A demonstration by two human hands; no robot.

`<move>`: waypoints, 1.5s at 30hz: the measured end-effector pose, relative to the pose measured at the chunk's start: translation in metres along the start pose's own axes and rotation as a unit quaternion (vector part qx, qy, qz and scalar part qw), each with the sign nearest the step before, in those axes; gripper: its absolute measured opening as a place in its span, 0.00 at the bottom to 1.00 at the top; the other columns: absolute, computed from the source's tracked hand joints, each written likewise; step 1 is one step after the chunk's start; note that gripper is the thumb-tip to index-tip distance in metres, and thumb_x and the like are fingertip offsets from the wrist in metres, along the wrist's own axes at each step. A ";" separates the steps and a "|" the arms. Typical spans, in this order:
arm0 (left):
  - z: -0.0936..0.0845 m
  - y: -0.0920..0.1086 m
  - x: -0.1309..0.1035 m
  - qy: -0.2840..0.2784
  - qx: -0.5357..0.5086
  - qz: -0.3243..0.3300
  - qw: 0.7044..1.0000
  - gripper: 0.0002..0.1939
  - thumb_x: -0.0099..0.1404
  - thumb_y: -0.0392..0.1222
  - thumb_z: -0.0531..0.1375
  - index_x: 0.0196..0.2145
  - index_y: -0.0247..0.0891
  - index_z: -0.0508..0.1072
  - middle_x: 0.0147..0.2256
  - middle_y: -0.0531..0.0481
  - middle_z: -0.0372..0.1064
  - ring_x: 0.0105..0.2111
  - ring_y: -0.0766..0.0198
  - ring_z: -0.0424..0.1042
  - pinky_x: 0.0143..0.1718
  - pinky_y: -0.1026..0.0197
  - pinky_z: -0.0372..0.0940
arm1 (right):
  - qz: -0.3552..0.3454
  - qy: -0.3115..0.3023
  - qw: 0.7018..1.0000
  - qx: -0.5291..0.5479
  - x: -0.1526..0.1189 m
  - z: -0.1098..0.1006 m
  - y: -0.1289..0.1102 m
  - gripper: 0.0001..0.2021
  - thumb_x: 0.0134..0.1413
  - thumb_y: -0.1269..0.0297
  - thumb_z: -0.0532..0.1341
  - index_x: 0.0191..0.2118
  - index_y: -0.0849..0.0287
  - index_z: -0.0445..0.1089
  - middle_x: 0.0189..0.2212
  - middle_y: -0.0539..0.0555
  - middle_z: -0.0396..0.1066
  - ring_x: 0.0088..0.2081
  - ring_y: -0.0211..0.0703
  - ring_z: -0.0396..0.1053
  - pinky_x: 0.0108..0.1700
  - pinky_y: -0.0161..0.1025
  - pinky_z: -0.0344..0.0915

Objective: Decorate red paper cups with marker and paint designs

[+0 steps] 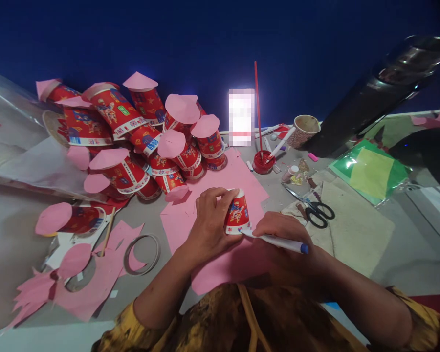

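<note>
My left hand (210, 220) is wrapped round the left side of a red paper cup (237, 213), which stands upside down with its white rim downward. In my right hand (284, 234) is a white marker (280, 242) with a blue end. The marker's tip touches the white rim band, where small pink and blue marks show. Both hands are over pink paper (220, 266).
Red cups with pink paper tops (117, 171) are piled at the left. A tape roll (142, 254) and pink scraps (95, 288) lie front left. Right are scissors (317, 212), a red paint pot (263, 164), a patterned cup (304, 131) and a black cylinder (370, 93).
</note>
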State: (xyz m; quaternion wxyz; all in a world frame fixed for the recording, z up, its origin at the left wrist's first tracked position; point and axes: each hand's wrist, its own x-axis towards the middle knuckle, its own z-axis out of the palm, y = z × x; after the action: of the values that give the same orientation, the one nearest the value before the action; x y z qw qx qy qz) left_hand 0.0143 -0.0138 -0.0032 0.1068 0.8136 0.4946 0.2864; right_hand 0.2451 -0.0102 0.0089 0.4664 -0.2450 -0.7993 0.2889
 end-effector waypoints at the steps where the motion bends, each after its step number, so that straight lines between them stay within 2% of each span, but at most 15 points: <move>1: 0.000 0.000 0.000 -0.002 0.000 -0.002 1.000 0.48 0.58 0.44 0.72 0.71 0.44 0.57 0.60 0.36 0.61 0.59 0.41 0.65 0.60 0.42 0.62 | 0.002 0.004 1.000 -0.003 0.000 0.000 0.000 0.05 0.66 0.73 0.64 0.41 0.54 0.74 0.29 0.50 0.80 0.29 0.40 0.77 0.34 0.36 0.71; 9: 0.002 0.000 0.000 0.001 -0.004 0.004 1.000 0.47 0.59 0.45 0.73 0.71 0.43 0.58 0.59 0.36 0.61 0.59 0.41 0.65 0.59 0.42 0.61 | 0.008 0.006 1.000 0.002 0.000 0.002 0.002 0.05 0.68 0.72 0.64 0.40 0.55 0.75 0.28 0.51 0.80 0.29 0.40 0.77 0.34 0.36 0.71; 16: -0.001 0.001 0.000 0.004 -0.010 -0.004 1.000 0.47 0.59 0.44 0.72 0.71 0.44 0.57 0.59 0.37 0.61 0.59 0.41 0.64 0.60 0.42 0.61 | 0.015 0.004 1.000 -0.011 0.003 -0.003 -0.002 0.06 0.64 0.74 0.64 0.38 0.55 0.75 0.27 0.51 0.80 0.28 0.40 0.77 0.33 0.36 0.72; 20: -0.002 -0.001 0.000 -0.012 -0.017 -0.014 1.000 0.48 0.60 0.47 0.73 0.72 0.45 0.56 0.60 0.36 0.61 0.60 0.40 0.64 0.61 0.40 0.62 | 0.016 0.007 0.999 -0.029 0.005 -0.006 -0.004 0.06 0.63 0.74 0.64 0.38 0.55 0.75 0.26 0.51 0.79 0.27 0.41 0.77 0.32 0.37 0.71; 38: -0.003 0.001 0.001 -0.014 -0.027 -0.005 1.000 0.46 0.62 0.49 0.72 0.71 0.45 0.57 0.60 0.37 0.62 0.60 0.41 0.65 0.61 0.41 0.62 | 0.008 0.016 1.000 -0.016 0.003 -0.002 0.000 0.06 0.64 0.74 0.64 0.39 0.55 0.74 0.27 0.51 0.79 0.28 0.41 0.77 0.33 0.37 0.72; 45: -0.003 -0.001 0.000 -0.016 -0.026 -0.018 0.999 0.48 0.60 0.46 0.73 0.72 0.45 0.56 0.61 0.37 0.62 0.61 0.40 0.64 0.61 0.41 0.61 | 0.012 0.017 1.000 -0.013 0.005 -0.005 -0.003 0.07 0.63 0.75 0.64 0.38 0.54 0.74 0.26 0.51 0.79 0.26 0.41 0.76 0.32 0.37 0.72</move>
State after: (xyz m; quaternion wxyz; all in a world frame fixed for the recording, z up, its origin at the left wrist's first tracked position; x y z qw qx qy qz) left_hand 0.0120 -0.0135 -0.0017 0.1405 0.8059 0.5000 0.2841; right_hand 0.2470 -0.0084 0.0158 0.4731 -0.2656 -0.7919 0.2803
